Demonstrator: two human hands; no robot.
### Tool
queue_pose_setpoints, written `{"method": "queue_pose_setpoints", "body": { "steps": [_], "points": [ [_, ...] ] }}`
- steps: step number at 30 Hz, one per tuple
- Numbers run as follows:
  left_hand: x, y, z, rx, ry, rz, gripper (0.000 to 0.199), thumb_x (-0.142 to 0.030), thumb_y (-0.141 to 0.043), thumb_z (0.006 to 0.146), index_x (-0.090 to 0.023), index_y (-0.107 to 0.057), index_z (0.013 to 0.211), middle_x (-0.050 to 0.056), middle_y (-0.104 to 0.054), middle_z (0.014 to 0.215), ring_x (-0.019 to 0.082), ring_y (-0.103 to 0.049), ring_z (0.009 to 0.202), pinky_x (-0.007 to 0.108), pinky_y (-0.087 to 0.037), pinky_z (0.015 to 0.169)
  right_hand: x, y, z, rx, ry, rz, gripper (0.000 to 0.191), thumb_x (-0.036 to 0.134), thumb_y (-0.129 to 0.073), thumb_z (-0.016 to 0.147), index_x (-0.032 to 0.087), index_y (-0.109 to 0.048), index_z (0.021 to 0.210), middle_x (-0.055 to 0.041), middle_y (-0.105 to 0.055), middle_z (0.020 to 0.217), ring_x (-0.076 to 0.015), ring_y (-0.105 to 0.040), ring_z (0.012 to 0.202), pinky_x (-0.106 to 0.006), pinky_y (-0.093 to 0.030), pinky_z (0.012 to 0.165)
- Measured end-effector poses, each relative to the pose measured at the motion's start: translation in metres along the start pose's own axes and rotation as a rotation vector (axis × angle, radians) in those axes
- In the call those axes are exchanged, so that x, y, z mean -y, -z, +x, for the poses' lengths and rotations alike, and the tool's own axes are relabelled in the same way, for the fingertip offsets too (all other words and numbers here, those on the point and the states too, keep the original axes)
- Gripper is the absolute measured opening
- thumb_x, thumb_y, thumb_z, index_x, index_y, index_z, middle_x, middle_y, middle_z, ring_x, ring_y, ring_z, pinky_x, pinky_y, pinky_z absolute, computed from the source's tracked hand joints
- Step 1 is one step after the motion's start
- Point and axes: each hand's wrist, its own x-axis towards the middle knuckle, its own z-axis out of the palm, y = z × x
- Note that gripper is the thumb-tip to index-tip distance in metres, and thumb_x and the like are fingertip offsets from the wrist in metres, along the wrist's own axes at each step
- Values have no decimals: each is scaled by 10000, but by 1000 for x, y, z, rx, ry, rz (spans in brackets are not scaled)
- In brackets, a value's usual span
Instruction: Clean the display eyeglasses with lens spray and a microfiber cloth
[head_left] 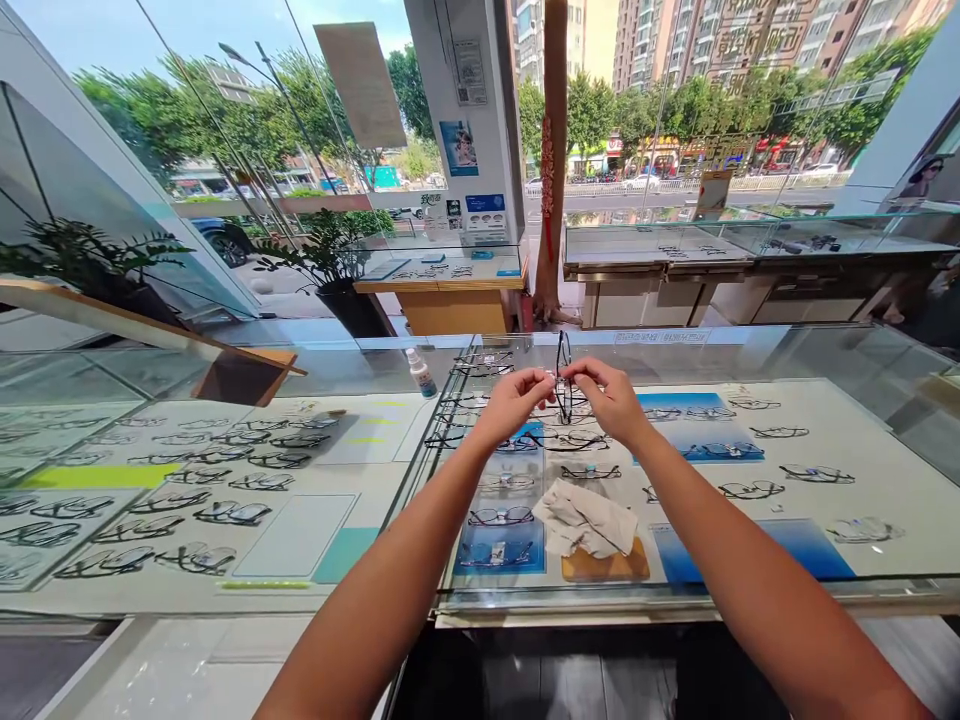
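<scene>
Over the glass display counter, I hold a pair of dark-framed eyeglasses (564,400) turned on end. My left hand (516,402) pinches it from the left, thumb and fingers together. From the other side, my right hand (606,400) pinches the same frame near its middle. The fingertips partly cover the lenses. Below the hands, a crumpled beige cloth (589,515) lies on the counter, partly over an orange-brown piece (606,562). A small clear spray bottle (421,374) with a dark label stands to the left of my left hand.
Several eyeglasses sit along the glass counter (802,560), some over blue panels. Another display case (285,420) with rows of frames adjoins on the left. A wooden-edged mirror or stand (244,375) is at the far left. Beyond are potted plants (341,265) and window-side cases (652,245).
</scene>
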Motion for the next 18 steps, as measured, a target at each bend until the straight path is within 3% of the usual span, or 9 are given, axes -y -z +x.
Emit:
{"method": "queue_pose_setpoints", "body": {
  "steps": [6,9,11,18],
  "points": [
    [-1,-5,-2,6,-9,-32,440,-606,-795,851,-188,-659,848,3,-646,745,146,-568,699,306,-471,719,2,-6,0,-29,-28,87,208,326,-561,978,244,-753,985,-60,-806,1072,-251,-722,1061,-416,-531,1000],
    [-2,-7,-1,-18,-26,-64,452,-605,-829,824,-187,-662,861,-2,-641,735,146,-571,696,309,-485,723,1,-6,3,-123,-144,274,143,362,-669,893,252,-722,967,-59,-814,1041,-243,-733,1009,-403,-553,941],
    [-3,-7,-1,-26,-30,-76,460,-605,-846,805,-186,-666,862,-1,-644,737,146,-569,694,308,-488,715,-3,-5,6,-143,-247,352,219,402,-738,828,253,-723,988,-51,-809,1002,-234,-722,973,-379,-547,883],
    [1,-8,-1,-16,-30,-67,446,-587,-842,817,-177,-683,887,4,-654,787,144,-575,720,301,-471,723,-17,-4,9,-35,-471,539,368,528,-883,684,222,-769,854,-34,-761,931,-174,-647,889,-290,-472,770]
  ]
}}
